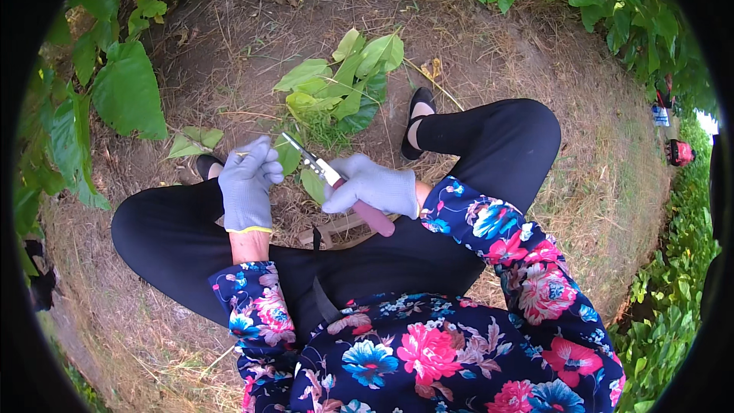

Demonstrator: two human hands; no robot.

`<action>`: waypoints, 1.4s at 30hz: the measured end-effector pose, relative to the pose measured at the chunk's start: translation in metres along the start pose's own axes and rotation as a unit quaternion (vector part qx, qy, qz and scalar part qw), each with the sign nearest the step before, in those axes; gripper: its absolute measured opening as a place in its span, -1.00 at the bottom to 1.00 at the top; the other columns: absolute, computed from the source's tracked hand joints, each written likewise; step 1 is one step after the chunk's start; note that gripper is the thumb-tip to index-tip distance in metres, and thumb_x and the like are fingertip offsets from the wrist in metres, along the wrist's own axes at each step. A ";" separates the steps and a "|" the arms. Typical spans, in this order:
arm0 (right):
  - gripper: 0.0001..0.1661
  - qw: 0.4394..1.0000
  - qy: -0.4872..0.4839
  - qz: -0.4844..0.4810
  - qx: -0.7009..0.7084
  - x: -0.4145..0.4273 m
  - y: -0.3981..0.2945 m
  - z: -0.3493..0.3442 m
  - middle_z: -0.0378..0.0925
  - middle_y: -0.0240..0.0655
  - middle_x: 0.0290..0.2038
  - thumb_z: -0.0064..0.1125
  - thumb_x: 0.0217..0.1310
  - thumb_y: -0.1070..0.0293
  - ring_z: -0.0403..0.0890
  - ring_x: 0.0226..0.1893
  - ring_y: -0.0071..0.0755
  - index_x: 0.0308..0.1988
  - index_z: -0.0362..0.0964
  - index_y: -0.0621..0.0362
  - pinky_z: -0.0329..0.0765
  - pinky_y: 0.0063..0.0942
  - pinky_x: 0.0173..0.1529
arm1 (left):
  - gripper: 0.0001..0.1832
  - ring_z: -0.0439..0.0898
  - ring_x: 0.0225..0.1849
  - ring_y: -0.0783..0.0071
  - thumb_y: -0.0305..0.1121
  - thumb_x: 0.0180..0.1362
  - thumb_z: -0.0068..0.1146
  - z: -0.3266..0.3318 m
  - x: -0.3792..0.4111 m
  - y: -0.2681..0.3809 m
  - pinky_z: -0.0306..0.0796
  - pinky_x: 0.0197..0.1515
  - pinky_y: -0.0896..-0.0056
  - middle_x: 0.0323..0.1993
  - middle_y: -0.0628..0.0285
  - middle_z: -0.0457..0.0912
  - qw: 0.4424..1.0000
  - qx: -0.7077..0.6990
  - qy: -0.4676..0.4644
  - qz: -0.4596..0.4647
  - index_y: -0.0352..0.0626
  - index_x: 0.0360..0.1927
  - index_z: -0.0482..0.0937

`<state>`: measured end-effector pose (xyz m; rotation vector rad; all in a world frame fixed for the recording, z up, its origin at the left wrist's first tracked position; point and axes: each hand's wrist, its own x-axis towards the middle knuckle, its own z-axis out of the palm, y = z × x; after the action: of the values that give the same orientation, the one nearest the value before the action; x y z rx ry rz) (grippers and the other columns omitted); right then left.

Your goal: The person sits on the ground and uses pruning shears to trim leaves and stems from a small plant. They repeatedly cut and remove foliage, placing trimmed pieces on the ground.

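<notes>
My left hand (250, 180), in a grey knit glove with a yellow cuff edge, is curled up. A small yellowish sliver (241, 153), perhaps plant matter, shows at its fingertips. My right hand (373, 183), gloved alike, grips the purple handle of a slim hand tool (373, 218). The tool has a white collar and a narrow dark metal blade dotted with light spots; its tip points up and left, just right of my left fingers. Beyond both hands, a pile of picked green leaves (338, 83) lies on the soil. One loose leaf (196, 141) rests left of it.
Leafy plants (129, 92) crowd in at the left, and more foliage (625, 0) hangs at the upper right. Part of a wooden frame (330, 232) shows between my legs. A red object (680, 152) stands far right beside a green row. Dry grass covers the ground.
</notes>
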<state>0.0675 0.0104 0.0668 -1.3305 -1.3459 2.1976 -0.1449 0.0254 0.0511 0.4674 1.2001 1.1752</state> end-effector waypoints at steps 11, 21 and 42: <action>-0.69 1.000 0.005 -0.001 0.015 -0.005 -0.004 0.000 0.45 -0.36 -0.47 0.29 -0.15 0.40 0.49 -0.45 -0.52 -0.36 0.38 0.28 0.43 -0.56 -0.32 | -0.75 0.52 -0.50 0.47 -0.45 0.19 0.07 0.000 -0.002 -0.001 0.42 -0.46 0.49 -0.42 0.16 0.57 1.000 0.001 -0.002 -0.004 -0.37 -0.09 0.47; -0.64 0.999 0.009 -0.039 0.008 -0.002 0.002 0.001 0.46 -0.33 -0.56 0.34 -0.14 0.27 0.46 -0.54 -0.50 -0.40 0.41 0.31 0.39 -0.52 -0.42 | -0.74 0.54 -0.49 0.46 -0.44 0.20 0.08 0.002 -0.004 -0.004 0.46 -0.46 0.48 -0.39 0.13 0.58 1.000 0.018 -0.005 0.001 -0.38 -0.09 0.45; -0.65 0.999 0.015 -0.040 0.013 -0.005 0.003 -0.001 0.49 -0.34 -0.53 0.33 -0.15 0.28 0.48 -0.51 -0.52 -0.40 0.43 0.31 0.40 -0.55 -0.40 | -0.74 0.56 -0.48 0.42 -0.44 0.20 0.08 0.001 -0.002 -0.011 0.49 -0.44 0.46 -0.38 0.11 0.57 1.000 0.003 -0.017 -0.004 -0.38 -0.09 0.45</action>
<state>0.0716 0.0063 0.0671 -1.2734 -1.3302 2.1279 -0.1391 0.0199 0.0430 0.4835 1.1761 1.1526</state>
